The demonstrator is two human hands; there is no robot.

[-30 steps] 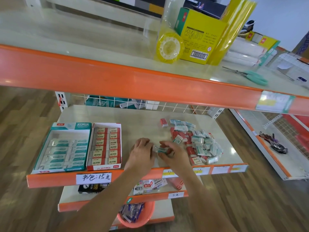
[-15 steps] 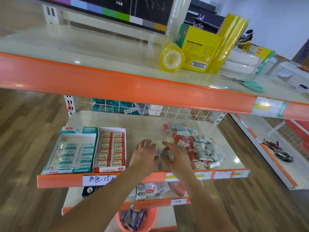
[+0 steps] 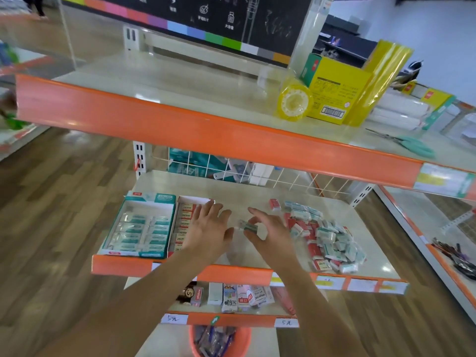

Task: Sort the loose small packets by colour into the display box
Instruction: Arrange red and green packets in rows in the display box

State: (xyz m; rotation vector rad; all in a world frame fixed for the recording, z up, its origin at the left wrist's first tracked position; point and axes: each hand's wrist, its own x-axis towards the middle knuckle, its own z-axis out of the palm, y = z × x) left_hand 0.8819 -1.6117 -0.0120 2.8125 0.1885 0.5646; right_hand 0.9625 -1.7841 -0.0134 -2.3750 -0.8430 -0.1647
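A big orange-edged top shelf (image 3: 180, 130) juts out above the work and hides the back part of the middle shelf (image 3: 231, 191) below it. On the top shelf stand a yellow box (image 3: 334, 94), a yellow tape roll (image 3: 293, 103) touching its left side, and green scissors (image 3: 412, 145) to the right.

On the middle shelf, at the left, sit two display boxes side by side. The green display box (image 3: 154, 199) holds rows of green packets. The red display box (image 3: 184, 202) just beside it holds rows of red packets, and the left hand covers part of it.

At the right of the middle shelf lies the pile of loose packets (image 3: 327, 238), red and green mixed together.

The left hand (image 3: 206, 230) is over the right edge of the red box, with its fingers spread out and holding nothing. The right hand (image 3: 268, 233) is near it, between the boxes and the pile, and pinches a green packet (image 3: 248, 225) at its fingertips.

Under the hands, a lower shelf (image 3: 231, 319) carries more small boxes. Below that stands an orange bucket (image 3: 219, 341) full of wrapped things.
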